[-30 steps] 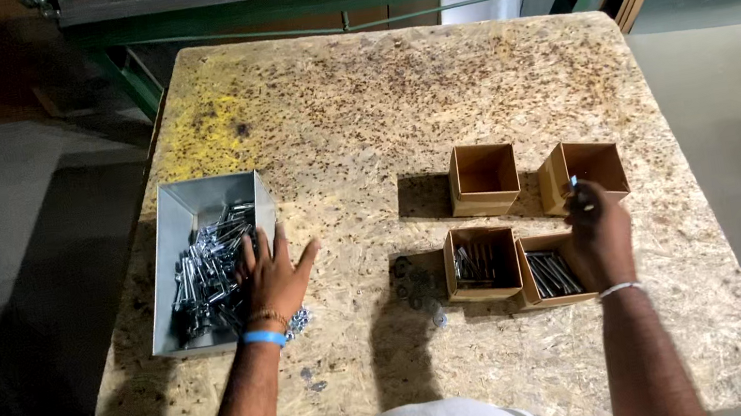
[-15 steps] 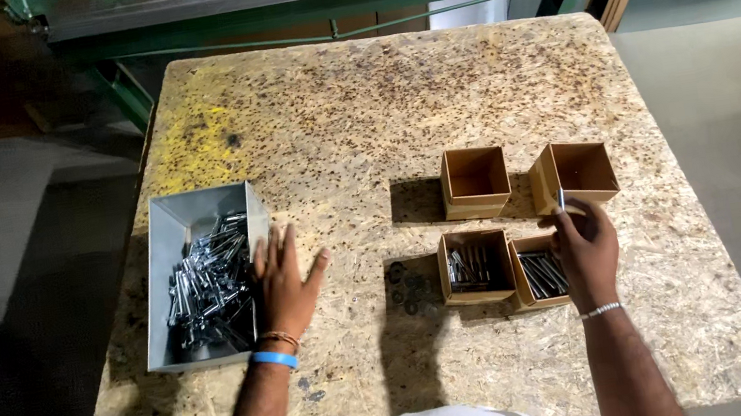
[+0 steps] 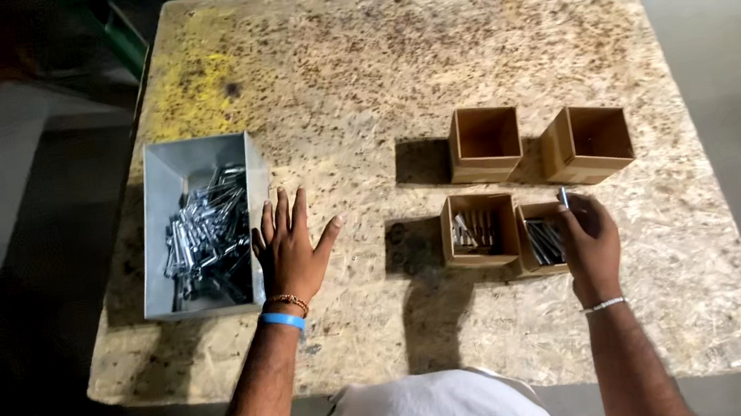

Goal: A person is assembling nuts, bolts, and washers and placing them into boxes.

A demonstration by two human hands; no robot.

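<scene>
since a moment ago my right hand (image 3: 588, 242) has dropped over the lower-right box (image 3: 544, 241), seemingly pinching a metal pin (image 3: 564, 199); left hand (image 3: 290, 249) rests splayed beside the grey tray (image 3: 155, 196). next: release it carefully inside.

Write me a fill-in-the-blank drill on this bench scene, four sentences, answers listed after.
1. The left hand lies flat beside the metal ____, which holds silver parts.
2. There are ____ cardboard boxes on the table.
3. The two far boxes are ____.
4. The right hand, holding a small silver piece, is over the near ____ box.

Answers: tray; four; empty; right
</scene>
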